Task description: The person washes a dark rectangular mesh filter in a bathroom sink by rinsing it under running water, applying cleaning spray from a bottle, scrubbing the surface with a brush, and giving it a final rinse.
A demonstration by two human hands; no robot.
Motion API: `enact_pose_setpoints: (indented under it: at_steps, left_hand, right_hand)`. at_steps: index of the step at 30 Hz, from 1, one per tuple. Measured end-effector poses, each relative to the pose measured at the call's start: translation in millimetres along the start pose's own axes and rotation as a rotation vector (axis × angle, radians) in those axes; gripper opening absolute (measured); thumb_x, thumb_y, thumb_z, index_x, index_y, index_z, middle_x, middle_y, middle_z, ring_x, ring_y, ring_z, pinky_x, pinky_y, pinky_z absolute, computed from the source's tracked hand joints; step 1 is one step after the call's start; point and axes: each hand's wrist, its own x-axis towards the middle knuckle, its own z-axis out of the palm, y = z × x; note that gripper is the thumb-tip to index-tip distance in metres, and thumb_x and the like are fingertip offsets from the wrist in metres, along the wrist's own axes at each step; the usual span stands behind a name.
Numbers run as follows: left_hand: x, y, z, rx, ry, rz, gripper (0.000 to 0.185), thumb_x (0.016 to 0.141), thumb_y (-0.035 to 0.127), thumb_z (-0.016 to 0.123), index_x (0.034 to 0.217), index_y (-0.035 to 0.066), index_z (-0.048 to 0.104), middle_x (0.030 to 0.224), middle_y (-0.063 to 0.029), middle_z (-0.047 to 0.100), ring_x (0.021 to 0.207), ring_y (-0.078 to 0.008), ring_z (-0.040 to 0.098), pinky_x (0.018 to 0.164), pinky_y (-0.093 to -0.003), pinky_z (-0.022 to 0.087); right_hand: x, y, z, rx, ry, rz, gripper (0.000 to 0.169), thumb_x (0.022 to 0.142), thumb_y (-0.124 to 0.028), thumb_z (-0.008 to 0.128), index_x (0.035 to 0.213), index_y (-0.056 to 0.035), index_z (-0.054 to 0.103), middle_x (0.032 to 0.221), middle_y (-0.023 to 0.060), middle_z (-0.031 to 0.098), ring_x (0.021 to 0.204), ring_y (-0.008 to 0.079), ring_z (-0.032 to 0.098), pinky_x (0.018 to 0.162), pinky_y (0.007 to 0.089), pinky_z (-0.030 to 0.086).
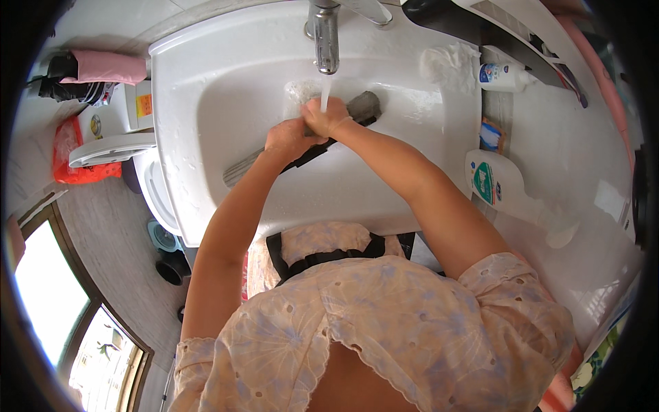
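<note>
A long grey ribbed piece [242,167] with a black strip [311,154] along one side lies slantwise in the white washbasin [221,103]. I cannot tell exactly what kind of object it is. Both hands are on its middle, which they partly cover. My left hand [291,138] grips it just left of centre. Right beside it, my right hand [327,116] closes around it under the stream of water [325,98] from the chrome faucet [326,46]. The far end [364,105] sticks out past my right hand, dark and wet. Bubbly water [300,95] shows behind the hands.
Right of the basin are a crumpled white cloth [450,67], a white bottle [499,77], a blue-and-white brush [492,136] and a spray bottle [507,183]. A toilet [159,190] with raised seat, a red plastic bag [87,172] and a window [56,293] are at left.
</note>
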Motion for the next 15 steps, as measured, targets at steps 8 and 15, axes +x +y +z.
enact_pose_setpoints:
  at_steps: [8,15]
  left_hand:
    - [-24,-20,-14,0.081,0.083,0.022,0.055,0.074,0.05,0.066,0.113,0.011,0.056,0.106,-0.0107,0.062,0.101,-0.0281,0.057,0.084,-0.0388,0.045]
    - [-1,-11,2,0.189,0.064,0.07,0.065,0.067,0.057,0.068,0.11,0.01,0.055,0.105,-0.0089,0.062,0.1,-0.0279,0.057,0.083,-0.0374,0.044]
  right_hand:
    - [-1,5,-44,-0.07,-0.013,-0.056,0.035,0.085,-0.036,0.047,0.076,-0.0087,0.067,0.08,0.0145,0.064,0.083,0.0342,0.06,0.074,0.046,0.046]
    - [0,32,-19,-0.174,-0.021,0.132,0.032,0.081,-0.035,0.05,0.079,-0.0085,0.069,0.087,0.0076,0.064,0.094,0.0275,0.055,0.079,0.0403,0.046]
